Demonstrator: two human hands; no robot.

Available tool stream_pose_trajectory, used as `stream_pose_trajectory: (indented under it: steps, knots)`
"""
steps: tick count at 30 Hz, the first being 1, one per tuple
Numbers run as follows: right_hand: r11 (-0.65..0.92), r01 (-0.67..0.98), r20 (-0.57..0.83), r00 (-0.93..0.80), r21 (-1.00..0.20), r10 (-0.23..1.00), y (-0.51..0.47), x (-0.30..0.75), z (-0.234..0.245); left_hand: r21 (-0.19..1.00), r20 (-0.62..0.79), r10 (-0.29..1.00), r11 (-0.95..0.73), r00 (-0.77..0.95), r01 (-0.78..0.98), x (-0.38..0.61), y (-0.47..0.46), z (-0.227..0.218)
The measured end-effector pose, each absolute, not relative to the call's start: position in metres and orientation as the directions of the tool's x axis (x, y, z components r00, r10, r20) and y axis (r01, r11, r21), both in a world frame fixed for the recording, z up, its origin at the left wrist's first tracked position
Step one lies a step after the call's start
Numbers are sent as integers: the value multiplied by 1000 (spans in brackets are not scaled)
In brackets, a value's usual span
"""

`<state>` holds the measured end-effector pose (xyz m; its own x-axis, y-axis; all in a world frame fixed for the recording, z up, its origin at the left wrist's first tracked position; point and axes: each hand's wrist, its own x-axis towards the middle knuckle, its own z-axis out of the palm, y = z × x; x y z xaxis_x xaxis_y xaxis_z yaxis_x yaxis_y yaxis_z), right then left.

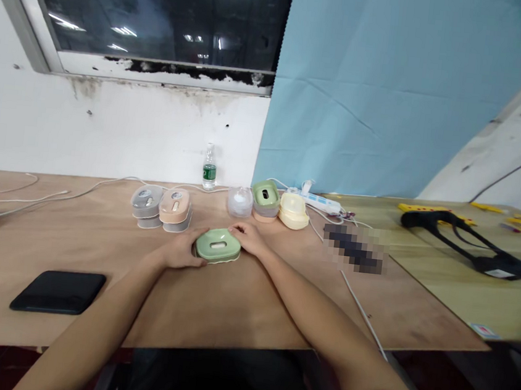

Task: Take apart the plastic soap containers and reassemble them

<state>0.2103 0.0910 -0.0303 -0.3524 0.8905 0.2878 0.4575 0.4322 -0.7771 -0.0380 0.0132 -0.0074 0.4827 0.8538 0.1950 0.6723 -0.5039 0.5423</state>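
Note:
A green soap dish with an oval slot in its middle lies on the brown table before me, with a pale rim showing under its front edge. My left hand is wrapped round its left side, thumb at the front. At its upper right edge, the fingers of my right hand grip the rim. Behind my left hand stand a grey box and a peach box, each stacked on a grey part. Farther back are a translucent white container, a green dish on other parts, and a cream dish.
A black phone-like slab lies at front left. By the wall stand a water bottle and a white power strip, with cables about. A blurred dark object and a black strap-like frame lie on the right.

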Motion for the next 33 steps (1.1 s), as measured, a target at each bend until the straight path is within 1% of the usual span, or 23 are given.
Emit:
stream_pose_trajectory:
  steps: [7,10,15,17,19,22,24,29,33]
  knots:
    - [449,541,271,-379,-711,885,83,211,-20,498,203,851,-516,485,697,-38,13,-8]
    - [465,591,276,-385,-659,881,81,211,-18,482,175,862,-497,476,722,-38,12,-7]
    - [446,680,240,-380,-582,893,77,208,-19,454,139,875,-472,463,756,-36,12,-6]
    - [446,681,281,-347,-581,895,76,207,-21,452,140,883,-459,448,765,-35,12,-7]
    - [448,671,374,-264,-591,889,78,206,-23,452,134,895,-438,426,777,-34,13,-8]
    - [448,682,528,-107,-578,843,88,207,-23,450,125,907,-414,403,792,-32,14,-9]
    - [442,712,583,-57,-545,811,98,207,-22,444,123,910,-407,396,798,-31,14,-9]
    - [376,793,577,-38,-479,816,125,209,-24,432,136,906,-418,401,799,-30,13,-9]
    - [384,798,571,-61,-465,819,131,212,-27,437,162,894,-444,417,782,-31,12,-8]
